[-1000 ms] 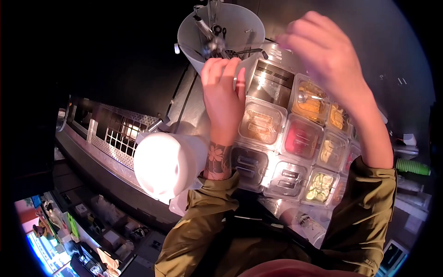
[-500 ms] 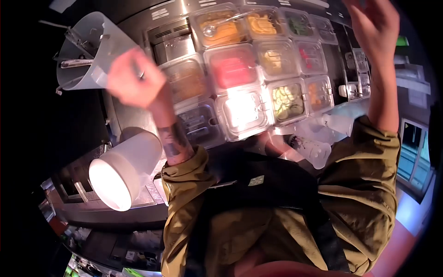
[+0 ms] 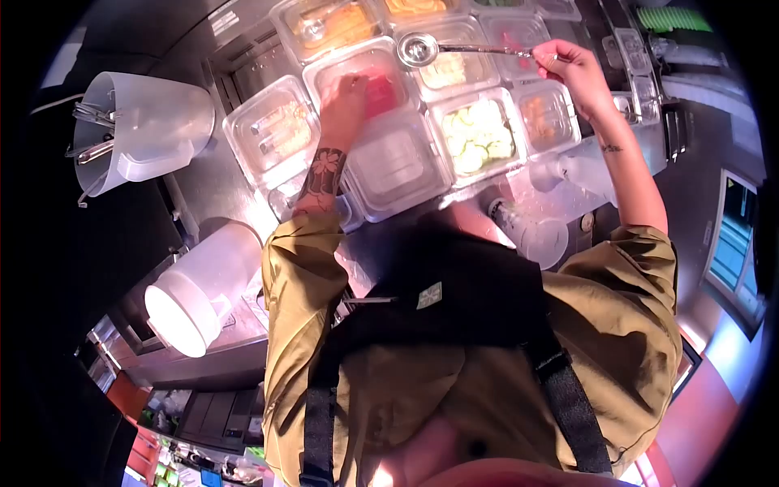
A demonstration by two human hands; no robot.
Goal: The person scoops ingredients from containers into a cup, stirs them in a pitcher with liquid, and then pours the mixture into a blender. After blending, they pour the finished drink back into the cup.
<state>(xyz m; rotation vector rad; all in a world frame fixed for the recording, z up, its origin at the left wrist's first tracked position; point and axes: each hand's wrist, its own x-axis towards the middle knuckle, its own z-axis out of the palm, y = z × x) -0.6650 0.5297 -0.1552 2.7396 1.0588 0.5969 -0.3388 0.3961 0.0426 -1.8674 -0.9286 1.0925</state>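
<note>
My left hand [image 3: 345, 107] is over the clear-lidded container of red food [image 3: 380, 91], its fingers curled down at the lid; what they grip is too small to make out. In my right hand [image 3: 574, 75], closed fingers hold the end of a metal ladle [image 3: 487, 50]. The ladle stretches leftwards, its round bowl above the gap between containers. Below it are a container of pale yellow food [image 3: 445, 71] and one of sliced green pieces [image 3: 479, 134]. An orange-food container [image 3: 540, 118] is below my right hand.
Left of the containers are a clear pitcher with metal utensils [image 3: 162, 122] and a white tub [image 3: 199, 284]. A container of pale pieces [image 3: 280, 130] sits beside my left forearm. Clear bottles [image 3: 540, 239] lie near my body. Small containers [image 3: 637, 61] stand at the right.
My left hand has moved from beside the pitcher to the red-food container. My right hand has come down and taken hold of the ladle, which lay over the containers at the top. The view has shifted.
</note>
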